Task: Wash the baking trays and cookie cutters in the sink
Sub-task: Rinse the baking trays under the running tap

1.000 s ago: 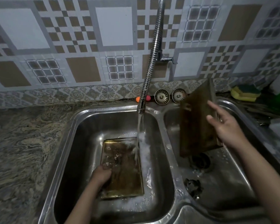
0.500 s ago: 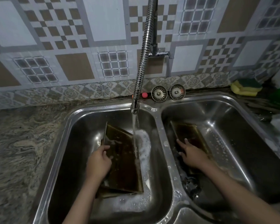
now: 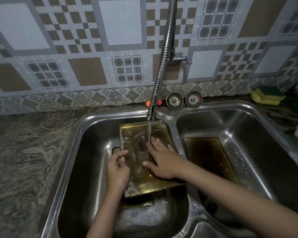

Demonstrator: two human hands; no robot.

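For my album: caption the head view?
Both hands rinse a baking tray under the running tap.

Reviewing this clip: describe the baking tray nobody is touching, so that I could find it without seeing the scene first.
Start at the double steel sink and take the basin on the right, away from the running tap. The untouched tray lies alone against that basin's left side, dark and brownish. Unlike the tray under the water in the left basin, no hand touches it and no water falls on it.

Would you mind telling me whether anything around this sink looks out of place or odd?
Both drain strainers stand propped on edge behind the sink rather than sitting in the drains. Otherwise nothing stands out: one baking tray is held tilted under the running tap.
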